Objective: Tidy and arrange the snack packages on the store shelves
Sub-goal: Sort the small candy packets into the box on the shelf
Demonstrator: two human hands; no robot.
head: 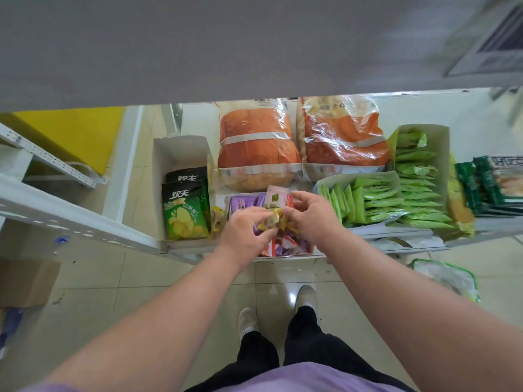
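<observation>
Your left hand [245,225] and right hand [310,215] pinch small packets [272,219]; nearby chip bags [185,210] read "欢夫".

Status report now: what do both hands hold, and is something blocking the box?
Left hand and right hand: fingers pinching small snack packets. Held over mixed-packet box, low shelf. Nothing blocking.

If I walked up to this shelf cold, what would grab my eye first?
Probably the two big orange bags lying at the back of the low shelf. In front of them, the left hand and right hand hold small candy packets over a mixed box, with bright green packets filed to the right.
</observation>
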